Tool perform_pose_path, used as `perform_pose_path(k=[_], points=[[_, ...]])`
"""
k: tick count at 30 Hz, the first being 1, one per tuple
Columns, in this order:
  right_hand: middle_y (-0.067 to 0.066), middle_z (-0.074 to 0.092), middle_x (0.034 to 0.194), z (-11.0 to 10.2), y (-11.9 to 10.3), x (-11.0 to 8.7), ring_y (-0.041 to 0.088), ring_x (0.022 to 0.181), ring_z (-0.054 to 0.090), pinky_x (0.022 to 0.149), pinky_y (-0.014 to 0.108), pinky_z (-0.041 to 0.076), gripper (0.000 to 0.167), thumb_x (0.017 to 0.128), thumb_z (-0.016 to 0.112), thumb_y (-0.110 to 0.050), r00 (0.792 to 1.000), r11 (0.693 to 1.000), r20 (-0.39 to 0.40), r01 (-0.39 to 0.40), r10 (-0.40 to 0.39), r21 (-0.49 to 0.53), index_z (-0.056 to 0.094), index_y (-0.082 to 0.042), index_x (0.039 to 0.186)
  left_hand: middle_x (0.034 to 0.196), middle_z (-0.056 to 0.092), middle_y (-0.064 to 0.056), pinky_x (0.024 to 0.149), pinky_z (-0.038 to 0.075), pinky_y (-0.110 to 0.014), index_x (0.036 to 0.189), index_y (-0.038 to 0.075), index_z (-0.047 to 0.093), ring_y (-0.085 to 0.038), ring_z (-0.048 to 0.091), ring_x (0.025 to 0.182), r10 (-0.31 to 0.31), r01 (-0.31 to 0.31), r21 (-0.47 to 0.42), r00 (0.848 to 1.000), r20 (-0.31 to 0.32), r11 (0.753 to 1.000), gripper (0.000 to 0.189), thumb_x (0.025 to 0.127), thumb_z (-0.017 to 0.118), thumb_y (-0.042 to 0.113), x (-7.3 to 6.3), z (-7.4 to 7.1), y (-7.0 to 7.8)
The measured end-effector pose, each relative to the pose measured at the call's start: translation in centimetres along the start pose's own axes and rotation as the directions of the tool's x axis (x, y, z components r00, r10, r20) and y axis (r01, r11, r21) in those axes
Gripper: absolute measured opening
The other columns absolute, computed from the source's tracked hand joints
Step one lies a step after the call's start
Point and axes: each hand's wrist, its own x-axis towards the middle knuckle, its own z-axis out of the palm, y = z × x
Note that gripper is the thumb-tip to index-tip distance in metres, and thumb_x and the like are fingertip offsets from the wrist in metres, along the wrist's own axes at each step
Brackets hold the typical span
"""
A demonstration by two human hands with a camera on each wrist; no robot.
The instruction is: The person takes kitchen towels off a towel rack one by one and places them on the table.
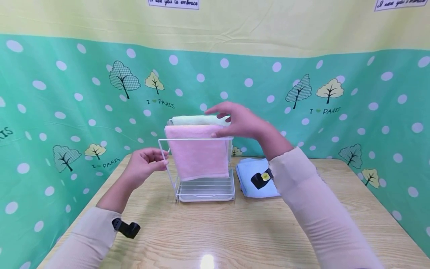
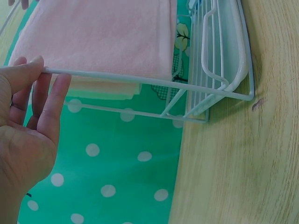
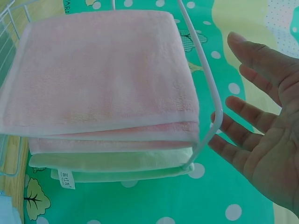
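Note:
A white wire rack stands on the table with a folded pink towel hanging over its front bar. Behind it hangs a pale green towel, whose small white label shows in the right wrist view. My left hand pinches the rack's left side wire between thumb and fingers. Above the rack's upper right corner is my right hand, fingers spread and holding nothing. In the right wrist view, its fingertips come close to the rack's side wire, beside the pink towel's edge.
To the right of the rack, a folded blue towel lies on the wooden table, partly hidden by my right sleeve. A green and yellow patterned curtain encloses the table at the back and sides.

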Motion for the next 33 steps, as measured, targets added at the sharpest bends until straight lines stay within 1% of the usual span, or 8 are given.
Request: perform_pose_path(k=[5,9,14,16,22,26,30,33], points=[[-0.003,0.055,0.135,0.4,-0.3,0.8,0.026,0.12,0.05,0.102,0.044,0.045,0.057,0.081,0.081,-0.022,1.0,1.0,0.002,-0.002,0.002,-0.03,0.06,-0.015,0.133,0.087,0.068,-0.015,0.076,0.061,-0.037,0.104,-0.003,0.069,-0.016,0.065,0.077,0.036,-0.036,-0.035,0.999,0.003,0.999,0.019,0.085,0.074,0.0,0.0,-0.1,-0.2],[-0.004,0.055,0.135,0.6,-0.5,1.3,0.026,0.12,0.05,0.101,0.045,0.046,0.056,0.081,0.082,-0.021,1.0,1.0,-0.002,-0.013,0.013,-0.024,0.061,-0.017,0.132,0.086,0.068,-0.014,0.075,0.061,-0.037,0.101,0.003,0.071,-0.015,0.064,0.076,0.037,-0.037,-0.046,0.999,-0.001,0.998,0.017,0.085,0.073,0.0,-0.1,-0.1,-0.3],[-0.005,0.055,0.134,1.0,-0.7,1.7,0.025,0.12,0.05,0.101,0.045,0.046,0.055,0.08,0.082,-0.02,0.999,0.999,-0.012,-0.045,0.045,-0.007,0.062,-0.02,0.131,0.085,0.068,-0.012,0.076,0.061,-0.037,0.1,0.005,0.072,-0.015,0.064,0.076,0.039,-0.039,-0.062,0.999,-0.002,0.997,0.018,0.085,0.072,-0.005,-0.1,-0.1,-0.3],[-0.005,0.055,0.133,1.2,-0.6,1.9,0.025,0.119,0.051,0.101,0.045,0.046,0.054,0.08,0.082,-0.019,0.999,0.999,-0.017,-0.049,0.049,0.002,0.062,-0.02,0.131,0.085,0.068,-0.012,0.076,0.061,-0.037,0.1,0.004,0.072,-0.015,0.064,0.076,0.038,-0.038,-0.061,0.999,-0.002,0.997,0.018,0.085,0.072,-0.005,-0.1,0.0,-0.3],[-0.005,0.057,0.132,1.6,-0.4,2.7,0.025,0.12,0.052,0.103,0.044,0.045,0.054,0.08,0.083,-0.018,0.999,0.998,-0.023,-0.042,0.043,0.042,0.063,-0.017,0.13,0.086,0.067,-0.013,0.076,0.061,-0.037,0.104,-0.004,0.068,-0.016,0.064,0.077,0.023,-0.023,-0.037,1.0,-0.007,0.999,0.02,0.085,0.072,-0.003,0.0,-0.1,-0.2],[-0.005,0.057,0.132,1.9,-0.3,3.1,0.023,0.119,0.052,0.101,0.041,0.046,0.054,0.079,0.083,-0.017,0.998,0.997,-0.015,-0.058,0.059,0.046,0.063,-0.017,0.129,0.086,0.067,-0.012,0.076,0.061,-0.037,0.104,-0.004,0.068,-0.016,0.064,0.077,0.028,-0.028,-0.035,1.0,-0.005,0.999,0.02,0.085,0.072,-0.003,0.1,-0.1,-0.1],[-0.007,0.057,0.131,2.2,-0.2,3.6,0.021,0.117,0.052,0.099,0.037,0.046,0.053,0.079,0.083,-0.018,0.997,0.996,-0.009,-0.082,0.082,0.047,0.065,-0.019,0.128,0.086,0.068,-0.013,0.076,0.061,-0.037,0.103,-0.002,0.069,-0.015,0.064,0.077,0.037,-0.037,-0.038,0.999,-0.003,0.999,0.018,0.085,0.072,-0.003,0.0,-0.1,-0.2],[-0.007,0.059,0.129,2.3,-0.2,3.9,0.019,0.116,0.052,0.097,0.035,0.047,0.052,0.079,0.084,-0.018,0.995,0.994,-0.007,-0.099,0.099,0.05,0.065,-0.02,0.127,0.086,0.067,-0.014,0.076,0.061,-0.037,0.104,-0.003,0.069,-0.016,0.064,0.077,0.032,-0.032,-0.036,0.999,-0.002,0.999,0.019,0.085,0.072,-0.004,0.0,-0.1,-0.1]])
